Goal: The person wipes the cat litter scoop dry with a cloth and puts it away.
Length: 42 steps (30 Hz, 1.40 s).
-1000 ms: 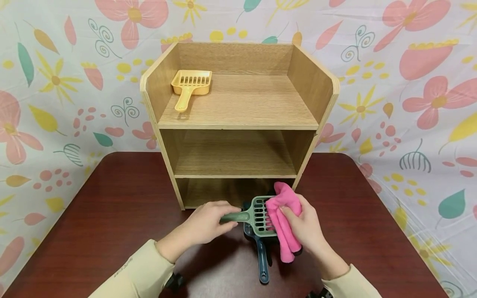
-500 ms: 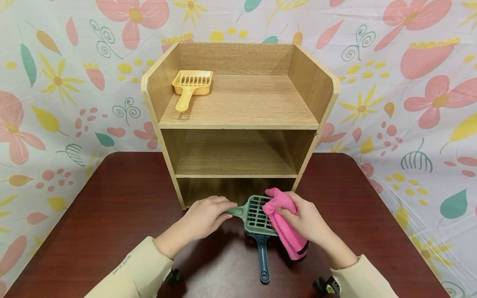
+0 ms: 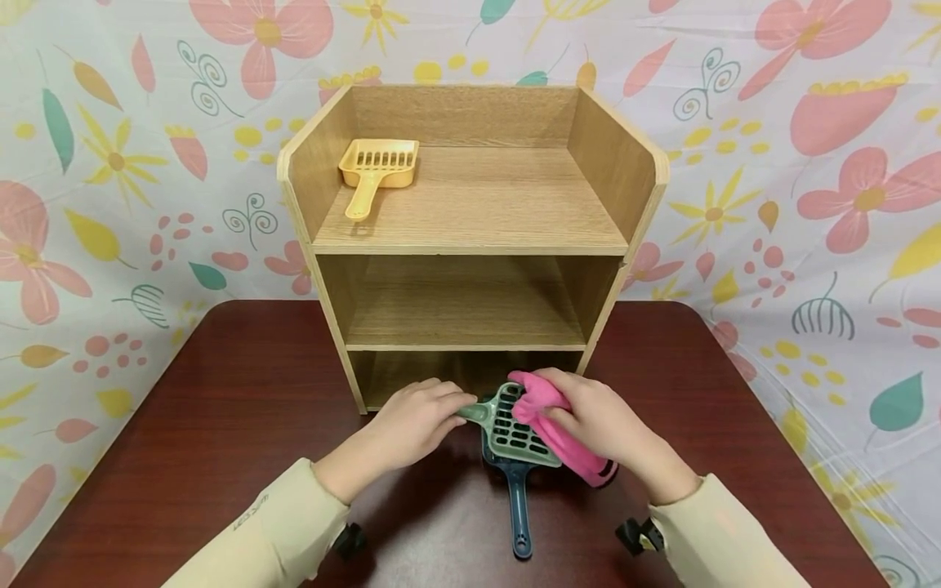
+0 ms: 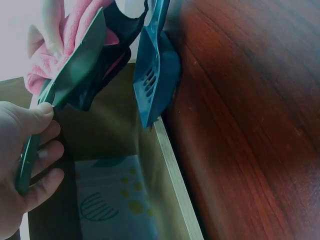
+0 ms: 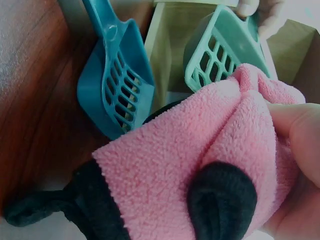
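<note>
My left hand (image 3: 419,420) grips the handle of a green slotted litter scoop (image 3: 517,433). A pink fleecy cloth (image 3: 564,441) with black trim is bunched in my right hand (image 3: 603,416), which holds it over the right part of the scoop's head. In the left wrist view, the thumb lies along the green scoop (image 4: 80,65) and the cloth (image 4: 75,30) is up against its far side. A dark blue litter scoop (image 3: 519,506) lies on the table below, handle toward me, its head partly covered by the green one.
Behind my hands stands a wooden shelf unit (image 3: 470,247) with three levels. A yellow litter scoop (image 3: 375,167) rests at the left of its top level. The dark red table (image 3: 243,408) runs out on both sides, with a floral curtain (image 3: 794,245) behind.
My right hand has shifted the cloth up and leftward across the green scoop's slots. The green scoop has turned slightly, its far end dipping toward the right. The blue scoop's head shows less covered.
</note>
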Tool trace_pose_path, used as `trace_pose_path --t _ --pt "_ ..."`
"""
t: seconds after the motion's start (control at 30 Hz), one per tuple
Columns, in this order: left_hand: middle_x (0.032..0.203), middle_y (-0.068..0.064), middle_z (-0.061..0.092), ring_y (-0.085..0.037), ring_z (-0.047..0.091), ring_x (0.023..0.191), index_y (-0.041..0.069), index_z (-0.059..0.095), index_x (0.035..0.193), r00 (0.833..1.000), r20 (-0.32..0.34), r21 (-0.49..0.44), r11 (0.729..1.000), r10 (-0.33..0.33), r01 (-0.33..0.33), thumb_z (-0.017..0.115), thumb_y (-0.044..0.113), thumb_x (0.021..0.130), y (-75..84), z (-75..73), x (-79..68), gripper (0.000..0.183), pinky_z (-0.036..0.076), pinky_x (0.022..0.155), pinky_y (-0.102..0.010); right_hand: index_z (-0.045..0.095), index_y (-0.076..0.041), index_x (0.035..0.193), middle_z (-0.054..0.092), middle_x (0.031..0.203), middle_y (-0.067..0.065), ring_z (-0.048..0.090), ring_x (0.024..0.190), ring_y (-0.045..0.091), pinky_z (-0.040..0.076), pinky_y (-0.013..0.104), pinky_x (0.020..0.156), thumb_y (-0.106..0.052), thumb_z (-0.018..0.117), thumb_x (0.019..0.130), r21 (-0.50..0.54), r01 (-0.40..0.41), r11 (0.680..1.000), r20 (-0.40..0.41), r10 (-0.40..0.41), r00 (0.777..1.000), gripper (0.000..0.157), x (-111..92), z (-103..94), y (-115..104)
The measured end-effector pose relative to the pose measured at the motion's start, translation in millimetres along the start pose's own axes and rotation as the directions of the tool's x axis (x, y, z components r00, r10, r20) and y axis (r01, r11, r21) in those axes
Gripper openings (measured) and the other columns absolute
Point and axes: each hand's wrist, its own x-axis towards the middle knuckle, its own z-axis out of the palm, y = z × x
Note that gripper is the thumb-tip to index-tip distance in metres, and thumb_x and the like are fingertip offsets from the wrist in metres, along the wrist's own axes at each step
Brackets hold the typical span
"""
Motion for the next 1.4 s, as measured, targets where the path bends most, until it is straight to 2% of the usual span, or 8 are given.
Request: trace_pose_path --t 0.27,0.43,0.6,1.03,1.23,1.4 --pt "0.105 0.003 0.067 -0.016 0.061 0.095 0.013 0.067 0.112 0.999 0.035 0.005 1.000 0.023 -0.023 0.067 0.016 0.087 0.9 3.8 7.1 0.025 0.050 0.079 -0.031 0.056 -0.021 0.124 0.068 0.101 0.001 0.062 0.082 0.017 0.051 0.039 0.072 -0.014 0.067 0.084 -0.079 0.078 0.994 0.068 -0.072 0.995 0.041 15 3.9 -9" --pt "0.103 0.002 0.067 -0.016 0.061 0.094 0.012 0.067 0.112 0.999 0.020 -0.015 1.000 0.028 -0.028 0.067 0.017 0.087 -1.1 4.6 5.6 0.025 0.051 0.081 -0.030 0.057 -0.023 0.124 0.068 0.098 0.001 0.062 0.080 0.017 0.052 0.038 0.070 -0.016 0.069 0.083 -0.116 0.110 0.987 0.056 -0.104 0.993 0.043 16 4.0 -11" --pt "0.100 0.003 0.067 -0.014 0.060 0.090 0.012 0.067 0.111 0.999 -0.025 -0.047 0.998 0.036 -0.037 0.068 0.018 0.087 -6.7 3.7 0.7 0.025 0.050 0.082 -0.027 0.058 -0.024 0.125 0.069 0.102 -0.001 0.064 0.080 0.017 0.053 0.038 0.070 -0.022 0.070 0.084 -0.098 0.086 0.991 0.026 -0.084 0.996 0.043 12 1.7 -11" --pt "0.103 0.002 0.068 -0.015 0.061 0.091 0.010 0.067 0.112 0.998 -0.068 -0.058 0.998 0.015 -0.019 0.066 0.020 0.089 -12.6 0.3 -6.5 0.025 0.050 0.082 -0.028 0.058 -0.023 0.124 0.068 0.101 0.000 0.063 0.078 0.015 0.051 0.040 0.071 -0.019 0.069 0.083 -0.066 -0.007 0.998 0.007 0.007 1.000 0.042 5 -3.7 -2" --pt "0.102 0.001 0.068 -0.015 0.060 0.092 0.009 0.067 0.112 0.999 -0.041 -0.023 0.999 0.026 -0.027 0.066 0.019 0.089 -6.4 2.9 0.4 0.025 0.049 0.085 -0.029 0.058 -0.020 0.122 0.068 0.098 0.000 0.063 0.080 0.017 0.052 0.039 0.069 -0.016 0.070 0.082 -0.114 0.055 0.992 -0.016 -0.057 0.998 0.042 8 3.8 -7" --pt "0.099 0.002 0.068 -0.014 0.061 0.093 0.011 0.067 0.110 0.998 -0.022 -0.006 0.998 0.057 -0.057 0.067 0.019 0.087 -2.3 6.6 5.5 0.024 0.049 0.086 -0.030 0.057 -0.025 0.125 0.067 0.096 -0.002 0.062 0.083 0.016 0.052 0.037 0.070 -0.018 0.069 0.083 -0.106 0.100 0.989 0.001 -0.100 0.995 0.044 10 7.6 -13"
